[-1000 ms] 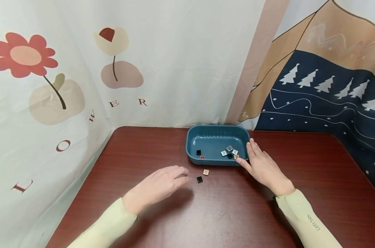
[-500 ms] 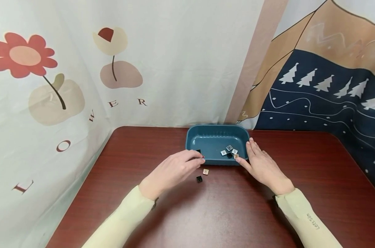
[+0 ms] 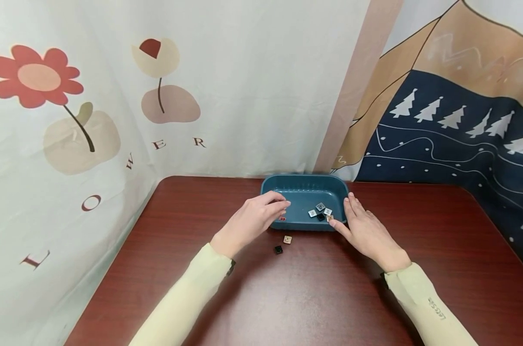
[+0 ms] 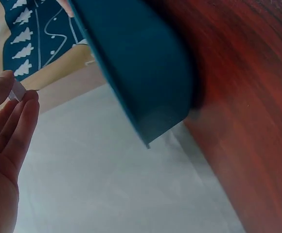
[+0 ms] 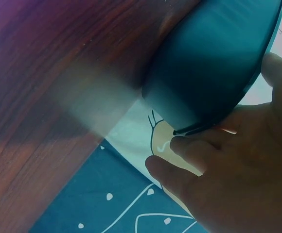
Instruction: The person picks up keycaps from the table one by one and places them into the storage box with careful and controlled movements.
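My left hand (image 3: pixel 253 217) hovers over the left end of a blue-green plastic tray (image 3: pixel 302 227). In the left wrist view its thumb and fingertips pinch a small whitish keycap (image 4: pixel 18 90). My right hand (image 3: pixel 370 235) rests along the tray's right side, fingers straight against the outer wall, thumb at the front rim. Inside the tray, white keycaps (image 3: pixel 312 213), a black keycap (image 3: pixel 321 217) and an orange keycap (image 3: pixel 329 218) lie near the right end. A red keycap (image 3: pixel 282 219) lies at the left. On the table before the tray are a beige keycap (image 3: pixel 287 239) and a black one.
The tray stands near the back edge of a dark red wooden table (image 3: pixel 313 298). A pale curtain (image 3: pixel 244 86) with flower prints hangs behind and to the left. At the right hangs a navy cloth (image 3: pixel 451 149) with white trees.
My left hand has moved right and forward from the table over the tray's left end, covering the black keycap there. My right hand has stayed at the tray's side.
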### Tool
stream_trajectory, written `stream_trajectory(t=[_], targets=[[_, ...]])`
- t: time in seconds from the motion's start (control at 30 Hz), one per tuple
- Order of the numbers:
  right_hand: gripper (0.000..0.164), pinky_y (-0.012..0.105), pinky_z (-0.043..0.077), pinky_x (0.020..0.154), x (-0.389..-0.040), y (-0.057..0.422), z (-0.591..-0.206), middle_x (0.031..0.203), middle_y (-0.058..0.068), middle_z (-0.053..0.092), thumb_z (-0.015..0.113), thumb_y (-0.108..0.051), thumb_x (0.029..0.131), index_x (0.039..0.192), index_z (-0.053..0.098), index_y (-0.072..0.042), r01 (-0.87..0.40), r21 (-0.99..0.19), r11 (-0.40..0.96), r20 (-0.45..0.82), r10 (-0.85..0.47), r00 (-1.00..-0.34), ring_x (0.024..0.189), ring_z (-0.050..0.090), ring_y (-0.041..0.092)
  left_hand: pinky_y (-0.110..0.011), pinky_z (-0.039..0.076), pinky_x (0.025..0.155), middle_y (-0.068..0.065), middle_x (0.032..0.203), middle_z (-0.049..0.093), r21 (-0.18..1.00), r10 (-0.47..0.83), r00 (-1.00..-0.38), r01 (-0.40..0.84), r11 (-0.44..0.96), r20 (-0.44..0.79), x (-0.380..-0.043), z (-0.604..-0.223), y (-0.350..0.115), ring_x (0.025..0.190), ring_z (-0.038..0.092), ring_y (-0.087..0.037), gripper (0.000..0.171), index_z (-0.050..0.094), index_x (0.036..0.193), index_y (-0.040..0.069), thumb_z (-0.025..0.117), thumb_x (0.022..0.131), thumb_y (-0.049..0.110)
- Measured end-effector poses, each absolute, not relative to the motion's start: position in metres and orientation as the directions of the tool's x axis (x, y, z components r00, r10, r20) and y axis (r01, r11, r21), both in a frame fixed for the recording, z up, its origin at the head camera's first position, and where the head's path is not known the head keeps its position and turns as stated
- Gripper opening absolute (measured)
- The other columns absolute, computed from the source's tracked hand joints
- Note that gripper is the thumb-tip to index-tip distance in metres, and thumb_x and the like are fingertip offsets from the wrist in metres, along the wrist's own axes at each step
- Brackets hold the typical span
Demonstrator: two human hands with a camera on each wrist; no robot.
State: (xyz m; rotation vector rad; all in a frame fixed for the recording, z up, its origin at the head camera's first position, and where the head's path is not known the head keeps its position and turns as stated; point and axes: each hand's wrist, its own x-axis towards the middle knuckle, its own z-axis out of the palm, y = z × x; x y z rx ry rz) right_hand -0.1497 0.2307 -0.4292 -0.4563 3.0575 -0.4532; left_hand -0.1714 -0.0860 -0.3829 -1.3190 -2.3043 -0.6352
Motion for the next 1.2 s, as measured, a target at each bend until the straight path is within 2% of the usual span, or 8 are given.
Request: stream_trajectory(t=[0.23,0.47,0.63,0.83,0.9,1.0,1.2], targets=[[0.085,0.065,0.028,0.116,-0.150,0.232,-0.428,0.166,0.032,0.016,0.054,-0.049,0.106,0.155,0.028,0.015,-0.277,-0.291,0.916,0.016,-0.284,-0.959,0.152,0.023,0.049,-0.015,0.054,0.079,-0.008,0.116,0.068,0.223,0.676,-0.528,0.843,0.489,0.515,-0.186,-0.389,-0.073,0.094,0.072,-0.012,0.027,0.075,0.121,0.003,0.075,0.095,0.006],[0.085,0.065,0.028,0.116,-0.150,0.232,-0.429,0.166,0.032,0.017,0.054,-0.049,0.106,0.155,0.029,0.015,-0.275,-0.292,0.916,0.017,-0.283,-0.959,0.151,0.023,0.049,-0.017,0.056,0.076,-0.007,0.118,0.069,0.272,0.639,-0.637,0.767,0.581,0.431,-0.198,-0.398,-0.058,0.104,0.070,-0.015,0.024,0.077,0.121,0.005,0.072,0.098,0.009],[0.086,0.065,0.028,0.116,-0.149,0.231,-0.429,0.166,0.032,0.017,0.054,-0.050,0.106,0.156,0.028,0.014,-0.269,-0.292,0.918,0.006,-0.279,-0.960,0.152,0.023,0.049,-0.014,0.054,0.068,-0.006,0.115,0.070,0.341,0.595,-0.700,0.713,0.612,0.396,-0.202,-0.405,-0.048,0.094,0.071,-0.013,0.022,0.077,0.120,0.006,0.070,0.099,0.009],[0.089,0.065,0.028,0.116,-0.150,0.232,-0.428,0.167,0.031,0.016,0.051,-0.055,0.106,0.157,0.027,0.014,-0.271,-0.291,0.918,0.001,-0.283,-0.959,0.152,0.022,0.048,-0.017,0.052,0.068,-0.007,0.113,0.071,0.372,0.547,-0.762,0.647,0.665,0.347,-0.208,-0.408,-0.038,0.073,0.068,-0.009,0.020,0.079,0.117,0.006,0.070,0.099,0.009],[0.089,0.064,0.027,0.117,-0.150,0.231,-0.428,0.167,0.031,0.015,0.050,-0.055,0.106,0.157,0.027,0.014,-0.270,-0.293,0.917,0.000,-0.282,-0.959,0.152,0.022,0.048,-0.017,0.052,0.067,-0.007,0.112,0.071,0.392,0.536,-0.781,0.625,0.675,0.322,-0.210,-0.409,-0.036,0.071,0.067,-0.009,0.019,0.079,0.116,0.006,0.070,0.099,0.008],[0.088,0.065,0.027,0.117,-0.149,0.230,-0.428,0.167,0.031,0.015,0.050,-0.054,0.106,0.156,0.027,0.014,-0.272,-0.296,0.916,0.003,-0.284,-0.959,0.152,0.022,0.048,-0.020,0.054,0.069,-0.007,0.112,0.071,0.407,0.524,-0.803,0.595,0.693,0.284,-0.213,-0.411,-0.034,0.074,0.069,-0.011,0.019,0.079,0.115,0.005,0.070,0.099,0.007],[0.085,0.065,0.027,0.117,-0.149,0.230,-0.427,0.166,0.032,0.016,0.053,-0.050,0.106,0.156,0.028,0.015,-0.274,-0.294,0.916,0.016,-0.282,-0.959,0.152,0.023,0.048,-0.027,0.059,0.081,-0.007,0.113,0.071,0.370,0.513,-0.832,0.554,0.745,0.212,-0.219,-0.417,-0.031,0.100,0.071,-0.019,0.019,0.079,0.117,0.006,0.070,0.099,0.008]])
